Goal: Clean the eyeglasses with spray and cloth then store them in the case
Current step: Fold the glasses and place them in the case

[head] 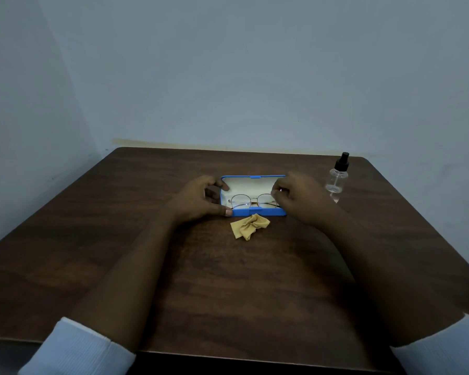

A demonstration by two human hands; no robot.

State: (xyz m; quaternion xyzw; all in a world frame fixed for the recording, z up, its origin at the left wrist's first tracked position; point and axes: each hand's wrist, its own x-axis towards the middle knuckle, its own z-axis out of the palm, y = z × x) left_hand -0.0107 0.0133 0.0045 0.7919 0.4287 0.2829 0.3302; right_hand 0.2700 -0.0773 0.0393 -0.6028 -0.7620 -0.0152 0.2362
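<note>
A blue eyeglass case stands open on the table, its cream-lined lid raised at the back. Thin metal-framed eyeglasses lie inside it. My left hand grips the case's left end, thumb on the front corner and fingers curled round the lid's edge. My right hand is at the case's right end, its fingertips pinching at the glasses' right side. A crumpled tan cloth lies just in front of the case. A clear spray bottle with a black nozzle stands to the right.
The dark wooden table fills the lower view, its far edge against a pale wall. Both forearms reach across it from white sleeves at the near edge.
</note>
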